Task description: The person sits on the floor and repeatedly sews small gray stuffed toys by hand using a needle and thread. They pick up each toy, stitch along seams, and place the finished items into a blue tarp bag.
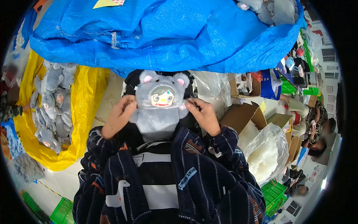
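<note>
A grey plush toy (157, 121) with round pink-lined ears and a printed doll face lies face up across my lap, its head away from me. My left hand (121, 114) is closed in a pinch on the toy's left edge, just above its arm. On the other side, my right hand (203, 114) has its fingers pinched together beside the toy's pink-padded paw. A thin glint shows at those right fingertips, too small to name. The toy's back and the undersides of my fingers are hidden.
A big blue sack (156, 37) spans the far side, with grey plush pieces (283, 13) at its right. Left stands a yellow sack (87, 100) of grey plush toys. Cardboard boxes (238, 115) and a clear bag of white stuffing (266, 151) are right. Several people are farther right.
</note>
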Motion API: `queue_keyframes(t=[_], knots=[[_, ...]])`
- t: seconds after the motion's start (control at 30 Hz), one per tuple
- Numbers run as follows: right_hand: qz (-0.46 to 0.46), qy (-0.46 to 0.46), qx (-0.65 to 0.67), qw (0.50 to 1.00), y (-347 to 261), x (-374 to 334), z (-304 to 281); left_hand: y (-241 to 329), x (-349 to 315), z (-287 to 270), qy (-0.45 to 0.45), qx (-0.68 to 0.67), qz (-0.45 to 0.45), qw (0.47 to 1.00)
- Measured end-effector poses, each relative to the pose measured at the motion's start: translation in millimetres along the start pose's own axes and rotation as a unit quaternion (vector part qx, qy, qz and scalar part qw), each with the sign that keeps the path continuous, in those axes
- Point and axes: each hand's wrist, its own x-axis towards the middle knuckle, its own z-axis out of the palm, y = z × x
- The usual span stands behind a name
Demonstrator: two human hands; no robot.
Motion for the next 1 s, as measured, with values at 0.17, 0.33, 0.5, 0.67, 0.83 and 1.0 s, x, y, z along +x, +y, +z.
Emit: queue_keyframes(t=[0.17, 0.33, 0.5, 0.67, 0.83, 1.0], knots=[[0.033, -0.002, 0.094, 0.995, 13.1, -3.5, 3.2, 4.2, -32.2, -5.4, 0.006, -0.087, -0.163, 0.983], [0.065, 0.027, 0.144, 0.987, 9.2, -11.4, -6.2, 37.3, -23.9, 14.8, 0.189, 0.410, 0.163, 0.877], [-0.010, 0.059, 0.027, 0.998, 10.5, -25.5, -0.3, 50.8, -2.3, 72.4, -0.055, 0.363, 0.241, 0.898], [-0.053, 0.070, -0.064, 0.994, 4.6, -36.7, 7.3, 27.9, 12.9, 101.2, -0.080, 0.463, 0.276, 0.838], [-0.021, 0.063, -0.075, 0.995, 0.3, -36.8, 6.2, 28.6, 13.5, 100.6, -0.104, 0.446, 0.264, 0.849], [-0.018, 0.079, -0.066, 0.995, 2.4, -38.1, 8.8, 28.9, 13.7, 100.7, -0.105, 0.448, 0.264, 0.848]])
